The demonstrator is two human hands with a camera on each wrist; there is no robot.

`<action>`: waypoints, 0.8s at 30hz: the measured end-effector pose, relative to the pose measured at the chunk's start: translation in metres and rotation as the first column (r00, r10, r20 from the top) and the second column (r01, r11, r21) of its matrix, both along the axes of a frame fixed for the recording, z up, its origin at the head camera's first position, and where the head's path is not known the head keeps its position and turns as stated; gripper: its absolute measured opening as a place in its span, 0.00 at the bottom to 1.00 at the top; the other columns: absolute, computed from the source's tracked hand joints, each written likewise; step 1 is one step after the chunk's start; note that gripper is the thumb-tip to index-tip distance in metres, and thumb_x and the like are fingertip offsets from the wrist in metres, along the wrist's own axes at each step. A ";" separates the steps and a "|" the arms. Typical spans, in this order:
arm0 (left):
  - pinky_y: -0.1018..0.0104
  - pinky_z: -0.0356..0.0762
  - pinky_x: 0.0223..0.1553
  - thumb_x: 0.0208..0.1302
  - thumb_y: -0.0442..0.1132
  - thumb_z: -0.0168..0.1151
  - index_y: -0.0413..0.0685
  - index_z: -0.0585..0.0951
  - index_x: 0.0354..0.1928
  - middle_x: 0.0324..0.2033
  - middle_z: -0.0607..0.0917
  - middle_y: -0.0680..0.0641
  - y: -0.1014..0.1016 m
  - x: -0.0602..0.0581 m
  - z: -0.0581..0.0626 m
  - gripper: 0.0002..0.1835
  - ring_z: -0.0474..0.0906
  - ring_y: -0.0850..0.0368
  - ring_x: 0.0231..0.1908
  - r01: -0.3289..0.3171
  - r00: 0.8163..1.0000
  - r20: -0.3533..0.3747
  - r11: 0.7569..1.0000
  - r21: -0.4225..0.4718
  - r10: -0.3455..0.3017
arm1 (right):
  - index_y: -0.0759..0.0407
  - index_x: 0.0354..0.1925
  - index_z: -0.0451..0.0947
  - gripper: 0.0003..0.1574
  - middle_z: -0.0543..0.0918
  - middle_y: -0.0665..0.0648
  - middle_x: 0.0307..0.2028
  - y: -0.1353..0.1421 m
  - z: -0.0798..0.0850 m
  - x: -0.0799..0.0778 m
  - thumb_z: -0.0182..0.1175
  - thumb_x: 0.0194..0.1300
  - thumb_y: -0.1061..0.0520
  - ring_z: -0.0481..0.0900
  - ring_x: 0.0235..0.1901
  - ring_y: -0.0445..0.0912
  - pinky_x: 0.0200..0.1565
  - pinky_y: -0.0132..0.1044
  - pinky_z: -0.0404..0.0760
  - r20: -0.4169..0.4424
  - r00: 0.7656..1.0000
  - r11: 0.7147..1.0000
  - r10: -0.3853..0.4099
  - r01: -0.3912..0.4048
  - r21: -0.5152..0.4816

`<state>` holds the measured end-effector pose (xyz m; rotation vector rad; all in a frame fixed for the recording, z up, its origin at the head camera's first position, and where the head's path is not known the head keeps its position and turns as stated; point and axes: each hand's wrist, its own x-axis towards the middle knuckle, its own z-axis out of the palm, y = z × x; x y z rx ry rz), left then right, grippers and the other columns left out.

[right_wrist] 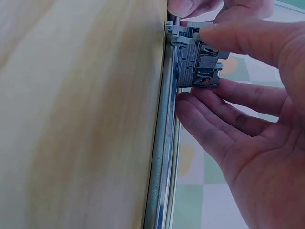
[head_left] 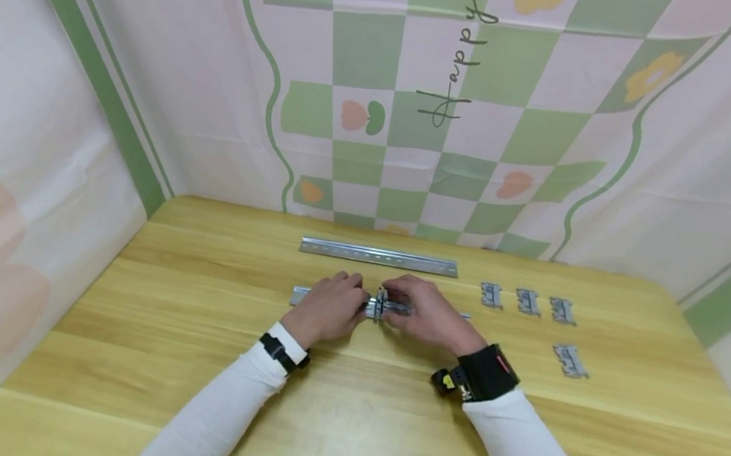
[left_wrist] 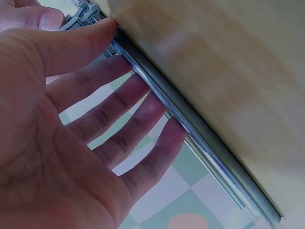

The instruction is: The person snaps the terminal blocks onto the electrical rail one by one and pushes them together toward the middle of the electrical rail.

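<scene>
A metal DIN rail (head_left: 298, 296) lies crosswise on the table, under both hands. My left hand (head_left: 331, 306) grips it left of the middle; in the left wrist view the thumb and fingertips meet the rail's edges (left_wrist: 205, 143). A grey terminal block (right_wrist: 198, 59) stands upright on the rail, near its middle in the head view. With thumb and fingers, my right hand (head_left: 430, 313) pinches this block from the right. The right wrist view shows the thumb on the block's near end and fingertips at its far end, close to the rail.
Behind the hands, a second DIN rail (head_left: 379, 257) lies parallel to the first. Several loose grey terminal blocks (head_left: 527, 302) lie flat to the right, one of them (head_left: 570, 360) nearer the front. A patterned cloth (head_left: 413, 173) hangs at the back edge of the wooden table (head_left: 340, 430).
</scene>
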<state>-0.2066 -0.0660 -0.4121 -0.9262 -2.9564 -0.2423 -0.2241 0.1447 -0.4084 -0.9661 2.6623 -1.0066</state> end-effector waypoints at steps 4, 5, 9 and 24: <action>0.61 0.79 0.35 0.70 0.44 0.66 0.47 0.87 0.45 0.41 0.80 0.48 0.001 0.000 -0.001 0.10 0.75 0.53 0.38 0.004 1.000 -0.013 1.000 -0.002 -0.004 | 0.74 0.63 0.73 0.34 0.80 0.66 0.54 0.000 0.000 0.001 0.71 0.61 0.64 0.83 0.51 0.56 0.53 0.47 0.83 -0.018 1.000 1.000 0.007 -0.007 0.003; 0.61 0.79 0.35 0.70 0.44 0.66 0.47 0.87 0.45 0.41 0.80 0.48 0.001 0.000 -0.001 0.09 0.75 0.53 0.38 0.004 1.000 -0.014 1.000 -0.003 -0.004 | 0.73 0.62 0.73 0.34 0.81 0.66 0.54 0.000 0.000 0.001 0.71 0.61 0.64 0.83 0.50 0.56 0.53 0.46 0.83 -0.016 1.000 1.000 0.002 -0.002 0.001; 0.61 0.79 0.36 0.70 0.44 0.66 0.47 0.87 0.45 0.41 0.80 0.48 0.001 0.000 -0.001 0.09 0.75 0.53 0.38 0.001 1.000 -0.016 1.000 0.002 -0.001 | 0.72 0.62 0.74 0.33 0.81 0.65 0.54 0.000 0.001 0.001 0.72 0.60 0.64 0.83 0.50 0.56 0.53 0.46 0.83 -0.011 1.000 1.000 -0.012 0.012 0.004; 0.62 0.78 0.35 0.70 0.45 0.66 0.48 0.87 0.46 0.41 0.80 0.49 0.001 0.000 0.000 0.10 0.74 0.54 0.38 0.001 1.000 -0.017 1.000 -0.019 -0.001 | 0.70 0.60 0.76 0.32 0.82 0.65 0.53 -0.001 0.001 0.003 0.73 0.59 0.64 0.83 0.50 0.55 0.53 0.47 0.83 -0.050 0.999 1.000 -0.019 0.020 0.022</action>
